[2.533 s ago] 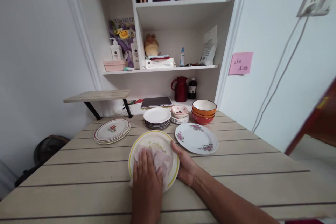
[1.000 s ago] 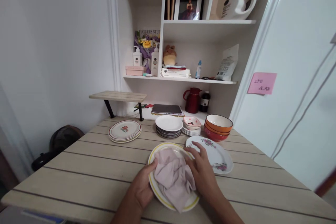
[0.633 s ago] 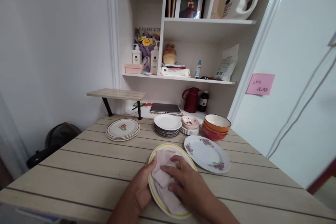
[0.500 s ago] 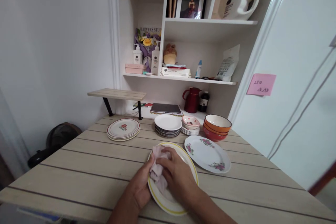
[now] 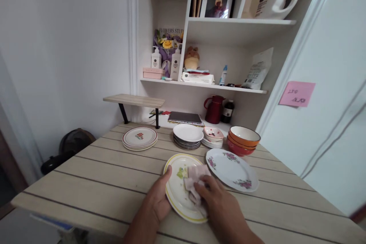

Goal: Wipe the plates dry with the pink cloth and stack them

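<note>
A white plate with a yellow rim [image 5: 177,194] lies on the wooden slat table [image 5: 108,175] in front of me, a small green and yellow picture showing on its face. My left hand [image 5: 160,198] grips its left edge, thumb on the rim. My right hand [image 5: 220,207] is closed on a bunched pale pink cloth [image 5: 194,183] and presses it on the right half of the plate.
A rose-patterned plate [image 5: 232,168] lies just right of it. Behind stand a stack of red-rimmed plates [image 5: 140,138], a stack of white plates [image 5: 188,135], small saucers [image 5: 212,138] and orange bowls [image 5: 243,140]. Shelves [image 5: 206,84] with bottles and a red jug [image 5: 213,109] rise at the back.
The cloth, spread over the whole plate earlier, is now bunched under my right hand and has shifted to the right, uncovering the plate's picture. My left hand still holds the rim.
</note>
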`<state>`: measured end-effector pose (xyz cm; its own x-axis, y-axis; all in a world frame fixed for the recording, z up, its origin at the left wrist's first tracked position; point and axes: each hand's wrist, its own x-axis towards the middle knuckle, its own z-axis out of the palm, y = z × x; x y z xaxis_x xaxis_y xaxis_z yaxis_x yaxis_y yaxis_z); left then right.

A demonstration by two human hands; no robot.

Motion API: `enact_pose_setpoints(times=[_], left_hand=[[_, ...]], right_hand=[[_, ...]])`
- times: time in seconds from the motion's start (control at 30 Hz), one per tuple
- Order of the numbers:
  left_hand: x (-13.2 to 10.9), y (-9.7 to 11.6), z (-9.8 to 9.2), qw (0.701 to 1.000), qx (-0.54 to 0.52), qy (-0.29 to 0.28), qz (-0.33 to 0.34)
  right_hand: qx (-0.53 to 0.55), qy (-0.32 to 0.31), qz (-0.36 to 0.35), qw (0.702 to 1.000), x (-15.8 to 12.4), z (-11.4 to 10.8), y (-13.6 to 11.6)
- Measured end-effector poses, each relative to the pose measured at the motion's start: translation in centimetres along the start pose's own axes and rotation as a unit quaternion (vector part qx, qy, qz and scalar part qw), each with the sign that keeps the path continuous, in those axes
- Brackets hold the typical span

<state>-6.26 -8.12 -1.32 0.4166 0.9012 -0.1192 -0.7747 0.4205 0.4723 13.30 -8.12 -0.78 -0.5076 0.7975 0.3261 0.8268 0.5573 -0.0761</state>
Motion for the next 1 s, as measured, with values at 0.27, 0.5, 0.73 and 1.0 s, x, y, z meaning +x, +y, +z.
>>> enact_pose_setpoints(times=[0.27,0.5,0.73,1.0], left_hand=[[0.2,0.1,0.2,0.998,0.032,0.038,0.041],[0.2,0.3,0.2,0.999,0.015,0.039,0.007],[-0.1,0.0,0.5,1.000,0.021,0.011,-0.010],[0.4,0.0,0.1,0.998,0.019,0.031,0.050]], right_hand=[[0.046,0.013,-0.036,0.998,6.2,-0.7,-4.3],[0.004,0.001,0.006,1.000,5.8,-0.6,0.0],[-0.044,0.002,-0.020,0.999,-1.0,0.5,-1.6],[0.049,0.023,-0.047,0.997,6.9,-0.4,-4.1]])
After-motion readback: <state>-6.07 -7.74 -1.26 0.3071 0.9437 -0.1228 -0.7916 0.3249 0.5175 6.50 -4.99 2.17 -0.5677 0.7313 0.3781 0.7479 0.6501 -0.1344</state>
